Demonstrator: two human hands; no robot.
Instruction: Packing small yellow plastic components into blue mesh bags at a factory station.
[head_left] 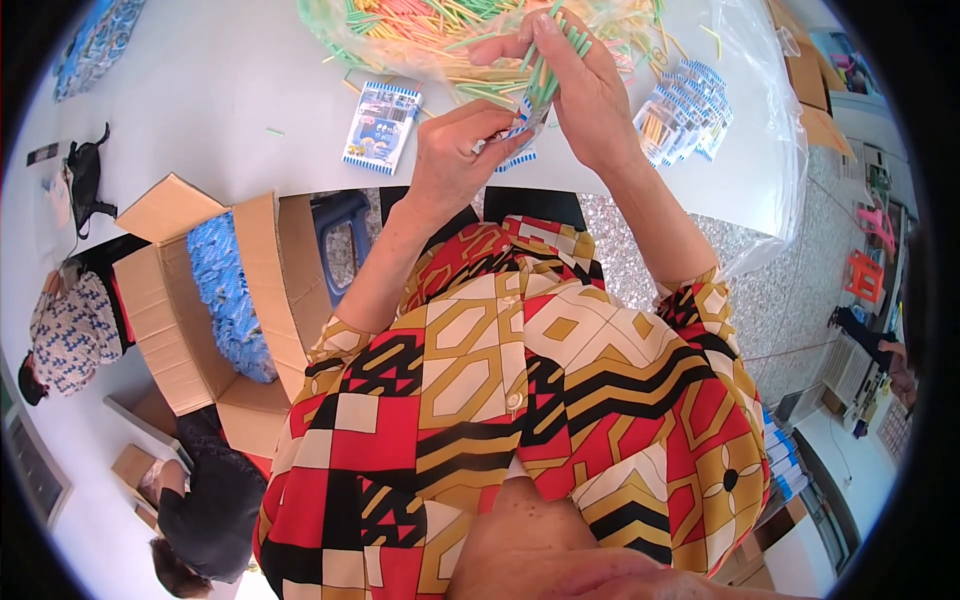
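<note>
Above the table's near edge, my left hand (452, 150) pinches a small blue-and-white plastic packet (517, 131). Thin green and yellow sticks (545, 78) are bunched in my right hand (590, 100), their lower ends at the packet's top; fingers hide whether they are inside it. Beyond both hands lies a large heap of pink, yellow and green sticks (430, 22) on clear plastic. A blue-and-white packet pile (383, 127) lies left of my left hand. Several overlapping packets (685, 112), some showing yellow sticks, are fanned out right of my right hand.
An open cardboard box (168, 318) with many blue packets (228, 290) stands at left, beside a blue stool (330, 225). Clear plastic sheeting (775, 190) hangs over the table's right edge. Two people (215, 510) sit or stand at left. A red stool (864, 276) is at far right.
</note>
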